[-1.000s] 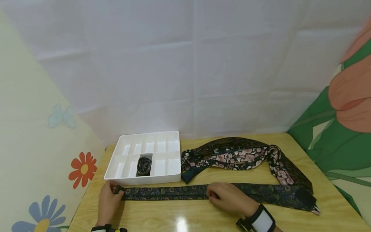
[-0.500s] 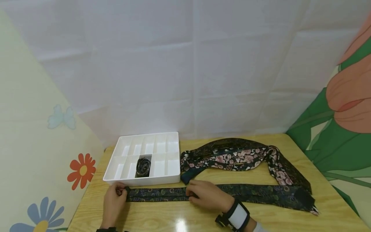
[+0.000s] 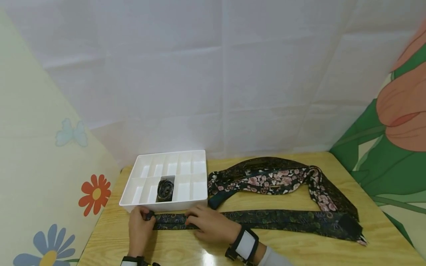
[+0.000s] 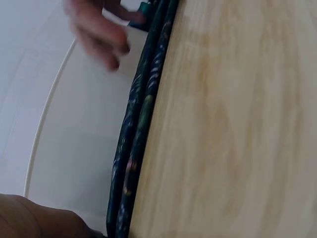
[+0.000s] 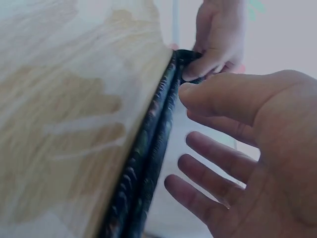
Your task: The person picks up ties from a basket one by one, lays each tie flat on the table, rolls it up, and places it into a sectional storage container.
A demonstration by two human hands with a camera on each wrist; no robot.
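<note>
A dark floral necktie [image 3: 273, 218] lies lengthwise along the table, parallel to the white tray's front edge. At its narrow end, my left hand [image 3: 141, 229] pinches a small turned-up bit of the fabric; the right wrist view shows this left hand [image 5: 220, 44] gripping the looped end. My right hand [image 3: 211, 223] is over the tie just right of the left hand. Its fingers look loose and slightly bent in the right wrist view, with the right hand [image 5: 262, 129] beside the tie and nothing held. The tie's wide end rests at the far right.
A white divided tray [image 3: 183, 190] stands behind the left hand. One compartment holds a rolled dark tie [image 3: 165, 189]. Several more ties [image 3: 276, 180] with pink-flower and dark patterns lie heaped at the back right. A white sheet [image 3: 219, 92] hangs behind the table [image 3: 179, 251].
My right hand has slid left along the necktie, ending close to the left hand. The left hand has shifted slightly right with the tie's narrow end.
</note>
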